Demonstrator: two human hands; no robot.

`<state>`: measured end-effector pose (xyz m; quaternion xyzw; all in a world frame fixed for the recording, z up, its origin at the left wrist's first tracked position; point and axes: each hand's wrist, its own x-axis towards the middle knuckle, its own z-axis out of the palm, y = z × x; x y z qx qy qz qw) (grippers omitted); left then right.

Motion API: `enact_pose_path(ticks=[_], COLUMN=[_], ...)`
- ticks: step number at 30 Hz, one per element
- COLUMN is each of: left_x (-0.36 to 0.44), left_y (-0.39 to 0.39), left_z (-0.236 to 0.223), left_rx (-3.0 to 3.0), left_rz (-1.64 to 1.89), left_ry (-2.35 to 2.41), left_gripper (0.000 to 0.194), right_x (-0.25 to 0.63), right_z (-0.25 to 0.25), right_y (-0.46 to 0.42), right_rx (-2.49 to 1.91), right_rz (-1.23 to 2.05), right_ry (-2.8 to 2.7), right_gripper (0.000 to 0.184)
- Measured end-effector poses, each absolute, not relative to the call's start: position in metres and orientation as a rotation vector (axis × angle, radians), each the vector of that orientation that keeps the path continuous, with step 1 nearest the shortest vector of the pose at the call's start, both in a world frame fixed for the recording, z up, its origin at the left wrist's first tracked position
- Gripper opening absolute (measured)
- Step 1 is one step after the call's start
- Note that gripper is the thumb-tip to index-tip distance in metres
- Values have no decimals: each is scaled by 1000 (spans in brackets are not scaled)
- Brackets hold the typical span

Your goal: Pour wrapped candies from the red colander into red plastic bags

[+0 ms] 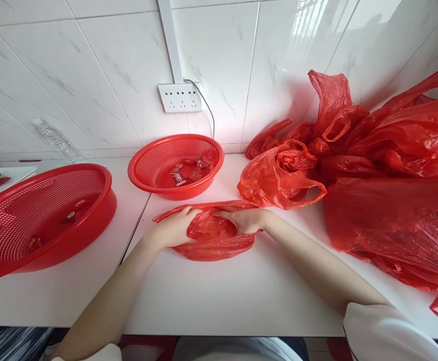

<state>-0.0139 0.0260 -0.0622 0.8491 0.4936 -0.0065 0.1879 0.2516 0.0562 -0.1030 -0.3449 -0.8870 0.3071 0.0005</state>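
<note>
Head view: left hand (177, 228) and right hand (245, 220) on opposite sides of open red plastic bag (215, 250), fingers partly inside its mouth, holding it spread above table (211, 301). Smaller red basket (144, 175), holding wrapped packets (179, 178), just beyond bag, slightly left. Larger red basket (106, 200) at left, few packets inside. Pile of red bags (392, 200) at right. Clear plastic bottle (57, 140) at far left, near tiled wall (102, 80); socket strip (180, 98) mounted above smaller basket.
</note>
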Motion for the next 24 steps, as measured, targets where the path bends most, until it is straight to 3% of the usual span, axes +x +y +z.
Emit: enact_pose_path(ticks=[4,8,11,14,16,20,24], left_x=[-34,-36,-27,-22,-26,-41,-50], left_y=[42,40,26,22,29,50,61], left_z=[-71,-71,-62,-52,-48,-50,-56], left_rx=[2159,2176,2238,1887,1430,771,679], left_rz=[-2,79,215,487,709,961,953], left_ry=[1362,1309,1366,1431,1414,1295,1319], left_gripper=[62,61,57,36,52,59,58], right_x=[255,251,247,244,242,234,230], right_z=[-112,-108,-93,-75,-67,-64,-68], right_y=[63,62,57,51,47,39,38], right_rx=[-996,-887,-798,-748,-720,-688,-673], right_rz=[1227,1255,1118,914,818,636,315], right_ry=[-2720,-2591,-2505,-2442,-2417,-2458,-2480], right_gripper=[109,99,76,42,29,24,26])
